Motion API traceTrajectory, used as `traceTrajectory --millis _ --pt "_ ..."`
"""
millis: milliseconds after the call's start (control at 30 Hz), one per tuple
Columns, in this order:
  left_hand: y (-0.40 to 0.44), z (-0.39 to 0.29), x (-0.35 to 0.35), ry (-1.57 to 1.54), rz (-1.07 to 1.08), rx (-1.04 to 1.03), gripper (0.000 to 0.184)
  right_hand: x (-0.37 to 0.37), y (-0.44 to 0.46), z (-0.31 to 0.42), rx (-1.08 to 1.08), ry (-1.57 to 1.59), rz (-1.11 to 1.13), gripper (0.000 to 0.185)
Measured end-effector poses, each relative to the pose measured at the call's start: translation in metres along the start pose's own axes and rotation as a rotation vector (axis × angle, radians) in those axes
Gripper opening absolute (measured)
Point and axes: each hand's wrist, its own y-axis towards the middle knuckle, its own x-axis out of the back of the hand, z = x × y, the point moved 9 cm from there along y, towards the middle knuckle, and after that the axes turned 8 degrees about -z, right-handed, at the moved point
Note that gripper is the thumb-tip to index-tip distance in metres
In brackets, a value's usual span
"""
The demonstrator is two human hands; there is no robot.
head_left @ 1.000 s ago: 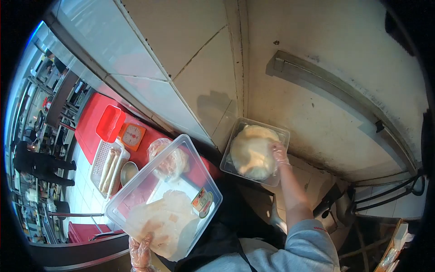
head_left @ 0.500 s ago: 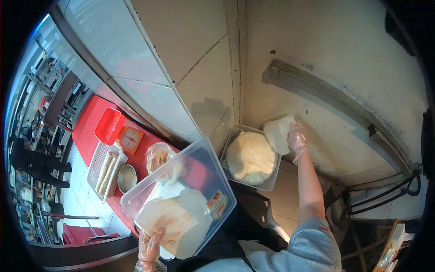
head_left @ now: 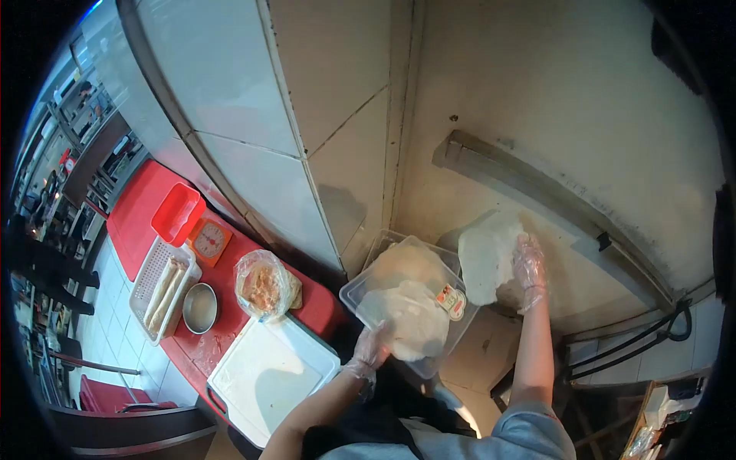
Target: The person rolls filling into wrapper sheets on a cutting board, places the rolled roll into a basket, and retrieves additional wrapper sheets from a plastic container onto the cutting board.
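Note:
My left hand (head_left: 369, 349), in a clear plastic glove, grips the near left edge of a clear plastic lid (head_left: 354, 295) with a sticker on it. A thin pale sheet (head_left: 418, 326) lies against the lid beside those fingers. Below the lid's far part is a clear tub (head_left: 383, 244) with a large rounded mass of dough (head_left: 406, 264), seen through the plastic. My right hand (head_left: 529, 268), also gloved, is closed on the right edge of another thin, whitish sheet (head_left: 489, 257), held to the right of the tub. Whether the sheets are paper or dough I cannot tell.
On the red table (head_left: 207, 349) are a white cutting board (head_left: 268, 376), a bag of orange-tinted food (head_left: 262, 287), a metal bowl (head_left: 201, 308), a white basket (head_left: 142, 295), an orange scale (head_left: 208, 241) and a red tray (head_left: 178, 215). Tiled wall and a pale panel stand ahead.
My left hand has carried the lid and its sheet rightward, off the cutting board and over the dough tub. My right hand has moved slightly right and down with its sheet, away from the tub.

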Motion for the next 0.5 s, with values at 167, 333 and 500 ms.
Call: traceTrajectory --millis 167,333,500 --pt "0.099 0.084 0.090 0.353 0.225 -0.307 0.043 -0.018 -0.031 0.128 -0.504 0.229 0.259 0.016" --pt "-0.018 0.013 0.036 0.354 -0.415 0.484 0.099 -0.099 -0.085 0.216 -0.393 0.622 0.628 0.015" --pt "-0.060 -0.081 0.041 0.153 0.168 -0.036 0.092 -0.134 -0.156 0.356 -0.623 1.132 0.932 0.017"
